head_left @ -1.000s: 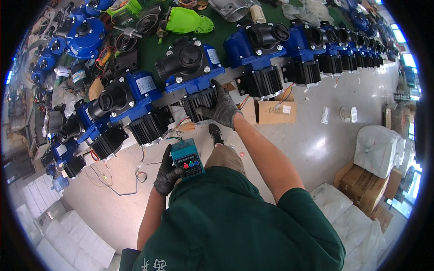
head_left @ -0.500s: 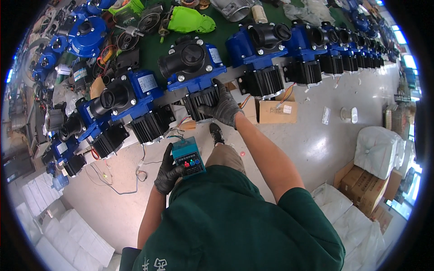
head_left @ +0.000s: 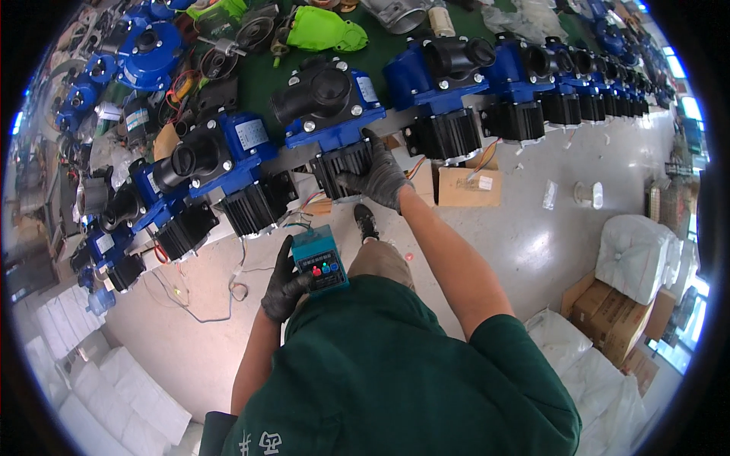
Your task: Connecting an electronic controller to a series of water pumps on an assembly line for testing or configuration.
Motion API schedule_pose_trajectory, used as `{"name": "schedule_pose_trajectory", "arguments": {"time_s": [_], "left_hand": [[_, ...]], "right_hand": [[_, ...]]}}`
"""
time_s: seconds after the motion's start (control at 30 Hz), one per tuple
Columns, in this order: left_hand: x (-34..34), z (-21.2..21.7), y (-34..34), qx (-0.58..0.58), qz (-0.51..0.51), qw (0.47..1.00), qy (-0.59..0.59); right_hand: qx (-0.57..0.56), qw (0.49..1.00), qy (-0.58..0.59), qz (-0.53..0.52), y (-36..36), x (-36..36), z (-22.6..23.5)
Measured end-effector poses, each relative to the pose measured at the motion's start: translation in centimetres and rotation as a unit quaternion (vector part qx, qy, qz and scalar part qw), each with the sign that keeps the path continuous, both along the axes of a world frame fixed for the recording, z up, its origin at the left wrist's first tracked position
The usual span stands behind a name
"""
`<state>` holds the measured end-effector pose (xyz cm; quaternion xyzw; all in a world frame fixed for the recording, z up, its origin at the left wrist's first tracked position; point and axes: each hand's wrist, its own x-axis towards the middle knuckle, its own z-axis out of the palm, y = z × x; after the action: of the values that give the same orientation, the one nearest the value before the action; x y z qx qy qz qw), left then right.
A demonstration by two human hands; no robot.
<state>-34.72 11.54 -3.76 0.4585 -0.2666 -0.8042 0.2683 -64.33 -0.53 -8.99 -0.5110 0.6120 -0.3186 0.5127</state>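
My left hand, in a dark glove, is closed around a teal control box with red, green and blue buttons on its black face. Wires run from its top end toward the bench. My right hand, also gloved, grips the black finned motor under a blue pump with a black pipe fitting. Its thumb lies across the fins and its fingers reach up the motor's right side. The pump sits at the bench edge with the motor hanging over it.
More blue pumps with black motors line the edge, one to the left and one to the right. Behind them lie a lime-green casing and loose parts. A cardboard box and a grey cable are below.
Both hands keep their grips on the control box and the motor. The view has shifted slightly; nothing else visibly changes.
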Motion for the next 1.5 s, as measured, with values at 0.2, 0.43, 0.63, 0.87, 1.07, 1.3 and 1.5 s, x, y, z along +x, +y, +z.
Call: {"name": "schedule_pose_trajectory", "arguments": {"time_s": [0.2, 0.43, 0.63, 0.87, 1.07, 1.3, 1.5], "left_hand": [[0.0, 0.5, 0.0, 0.004, -0.004, 1.0, -0.013], [0.1, 0.7, 0.0, 0.017, 0.01, 1.0, 0.021], [0.2, 0.7, 0.0, 0.021, 0.004, 1.0, 0.01], [0.9, 1.0, 0.4, 0.006, -0.03, 1.0, 0.003], [1.5, 0.8, 0.8, 0.023, -0.049, 0.998, 0.039], [2.1, -1.5, 2.2, -0.022, -0.08, 0.995, 0.048], [2.1, -5.5, 2.8, 0.155, 0.089, 0.981, 0.073]], "right_hand": [[0.015, 0.999, -0.052, -0.006, -0.2, -0.1, -0.2], [-0.015, 0.999, 0.018, -0.022, 0.0, -0.6, -2.2], [-0.026, 0.997, 0.028, -0.068, 0.8, 0.2, -0.8], [-0.098, 0.991, 0.076, 0.053, 9.5, 5.5, 2.6], [0.336, 0.885, -0.324, 0.002, 10.3, 8.7, -9.0], [-0.037, 0.947, -0.285, 0.145, 9.0, 11.5, -10.7], [0.339, 0.835, -0.42, -0.108, 7.2, 13.2, -5.1]]}}
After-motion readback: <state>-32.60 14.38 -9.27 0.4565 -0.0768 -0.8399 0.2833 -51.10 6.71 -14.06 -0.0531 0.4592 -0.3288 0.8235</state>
